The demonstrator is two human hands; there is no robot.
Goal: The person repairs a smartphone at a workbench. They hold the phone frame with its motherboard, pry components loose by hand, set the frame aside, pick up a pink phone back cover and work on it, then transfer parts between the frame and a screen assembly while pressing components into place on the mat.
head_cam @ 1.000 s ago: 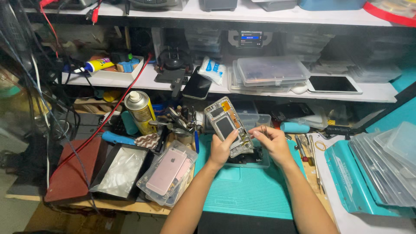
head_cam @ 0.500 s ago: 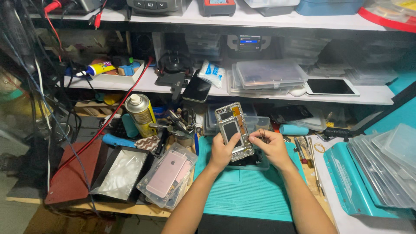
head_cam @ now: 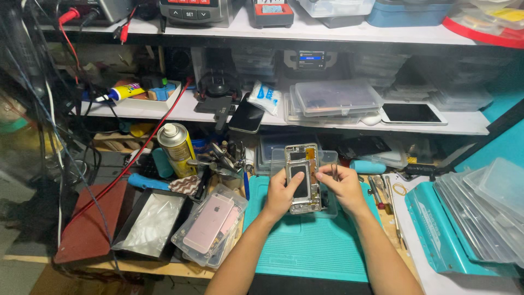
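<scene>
The teal mat (head_cam: 311, 246) covers the middle of my counter (head_cam: 164, 266), and everything else I place from it. Above the mat runs a white shelf (head_cam: 327, 117) carrying a stack of clear plastic boxes (head_cam: 334, 101) and a tablet (head_cam: 412, 113). Right of the mat lies a teal tray (head_cam: 436, 232) stacked with clear lids. Left of the mat sits a pink phone (head_cam: 209, 223) in a clear bag, and beyond it a spray can (head_cam: 177, 148) stands upright.

Over the far edge of the mat I hold an opened phone frame (head_cam: 302, 177), its top tilted away from me, with a dark patch in its middle and an orange strip near its upper right corner. My left hand (head_cam: 281, 195) grips the frame's left edge, fingers curled closed around it, thumb on the face. My right hand (head_cam: 343, 188) is at the frame's right edge, its fingers (head_cam: 334, 176) pinched nearly closed on thin tweezers (head_cam: 333, 170) whose tips point toward the frame. I cannot tell whether the tips touch it.
</scene>
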